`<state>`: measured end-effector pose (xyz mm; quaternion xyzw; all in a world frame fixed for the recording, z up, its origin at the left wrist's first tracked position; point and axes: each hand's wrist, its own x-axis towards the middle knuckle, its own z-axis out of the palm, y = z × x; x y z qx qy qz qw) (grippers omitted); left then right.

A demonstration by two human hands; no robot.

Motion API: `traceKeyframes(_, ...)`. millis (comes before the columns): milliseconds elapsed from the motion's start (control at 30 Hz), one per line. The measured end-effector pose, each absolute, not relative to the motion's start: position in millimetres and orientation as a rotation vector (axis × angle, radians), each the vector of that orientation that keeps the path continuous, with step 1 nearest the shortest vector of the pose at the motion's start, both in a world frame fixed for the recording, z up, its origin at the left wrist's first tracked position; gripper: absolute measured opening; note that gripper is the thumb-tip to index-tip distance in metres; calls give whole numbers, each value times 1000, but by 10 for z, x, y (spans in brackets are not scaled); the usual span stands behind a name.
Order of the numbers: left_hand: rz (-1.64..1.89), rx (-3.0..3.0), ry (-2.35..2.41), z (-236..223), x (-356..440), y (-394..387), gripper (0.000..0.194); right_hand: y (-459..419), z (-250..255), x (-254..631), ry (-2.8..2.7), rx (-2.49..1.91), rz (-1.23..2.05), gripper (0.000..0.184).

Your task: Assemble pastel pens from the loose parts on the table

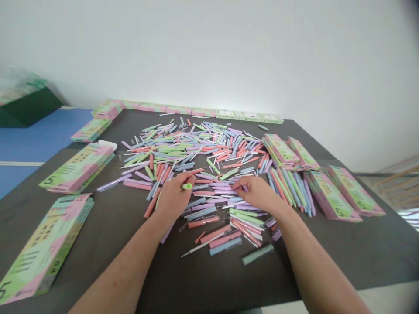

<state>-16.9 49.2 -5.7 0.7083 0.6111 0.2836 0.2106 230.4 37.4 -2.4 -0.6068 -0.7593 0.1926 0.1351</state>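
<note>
Forearms over pens, pkgs around

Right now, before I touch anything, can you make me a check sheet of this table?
Surface: dark grey table, with things over most of it.
Job's things: a big heap of pastel pens in pink, blue, purple and green, lying loose and crossing each other.
Clutter: flat pink and green boxes along the table's sides.
Grips: left hand holds a pen with a green end; right hand touches a purple pen.
Cables: nothing seen.
Surroundings: white wall, blue floor, dark green block at far left.
</note>
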Motion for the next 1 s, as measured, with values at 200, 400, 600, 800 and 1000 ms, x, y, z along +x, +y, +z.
traceKeyframes(200, 783, 1960, 1664, -80, -183, 485, 33, 356, -38, 2280, -2312, -1722, 559, 24)
traceKeyframes(400, 752, 1951, 1662, -49, -165, 469, 33, 373, -25, 2339, -2249, -1806, 539, 25)
traceKeyframes(600, 765, 1942, 1662, -71, -147, 468, 31, 389, -44, 2329, -2284, -1718, 567, 35)
traceKeyframes(800, 763, 1951, 1652, -71, -151, 458, 33, 425, -38, 2460, -2070, -1811, 376, 35)
traceKeyframes(1000, 754, 1961, 1661, -70, -151, 464, 33, 417, -1, 2491, -2103, -1827, 392, 21)
